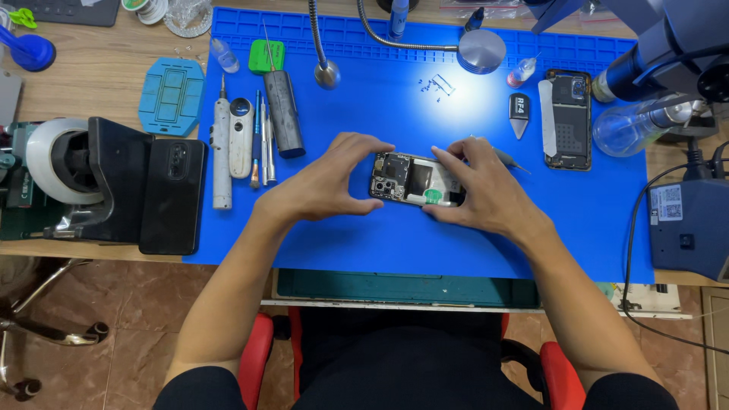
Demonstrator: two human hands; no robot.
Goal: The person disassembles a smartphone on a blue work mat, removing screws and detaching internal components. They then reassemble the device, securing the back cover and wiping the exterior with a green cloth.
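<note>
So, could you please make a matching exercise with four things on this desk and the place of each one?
Things:
1. opened phone
2. black phone
3. phone frame
4. green box

Places:
A. near the mat's far left corner
B. between left hand and right hand
C. left of the blue mat
D. on the mat's right side

Pairs: 1-B, 2-C, 3-D, 4-A

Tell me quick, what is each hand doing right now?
Left hand: fingers curled around one end of the opened phone with exposed circuit boards, gripping it.
Right hand: gripping the phone's other end, a thin grey tool tucked under it.
</note>
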